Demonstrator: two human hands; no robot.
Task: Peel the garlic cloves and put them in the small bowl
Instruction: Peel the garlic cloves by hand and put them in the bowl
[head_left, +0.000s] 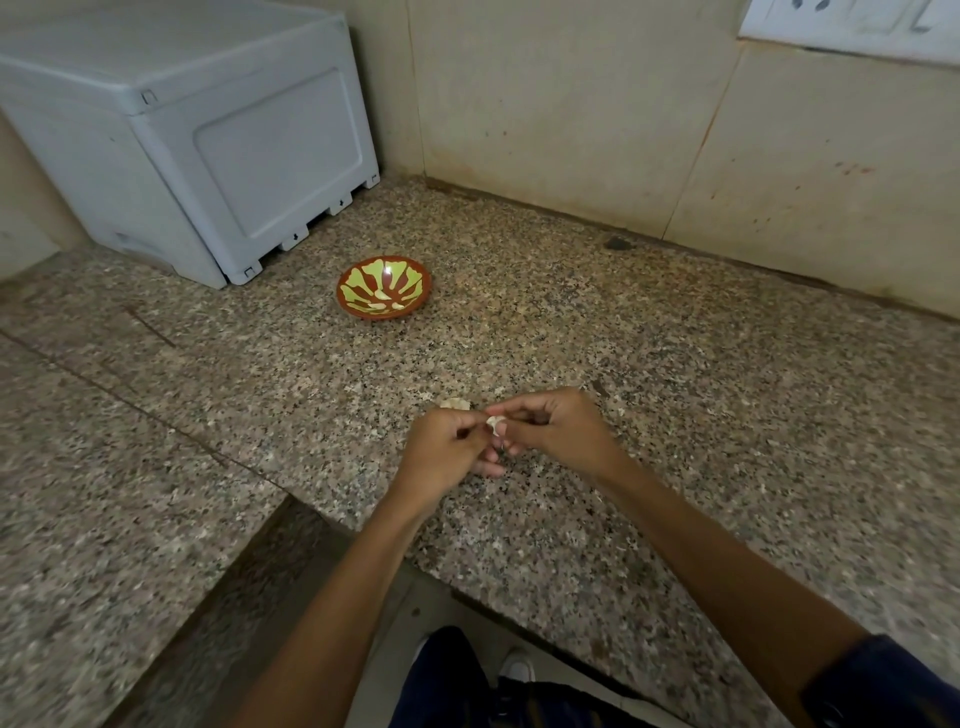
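Fingers (470, 428) of both hands pinch garlic clove (494, 425) above counter (675, 415).

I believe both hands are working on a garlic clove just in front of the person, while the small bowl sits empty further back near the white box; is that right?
Not quite: the bowl is not empty. The head view shows pale peeled cloves lying in it. The rest holds: the left hand and right hand pinch a garlic clove between them, and the bowl sits further back near the white box.
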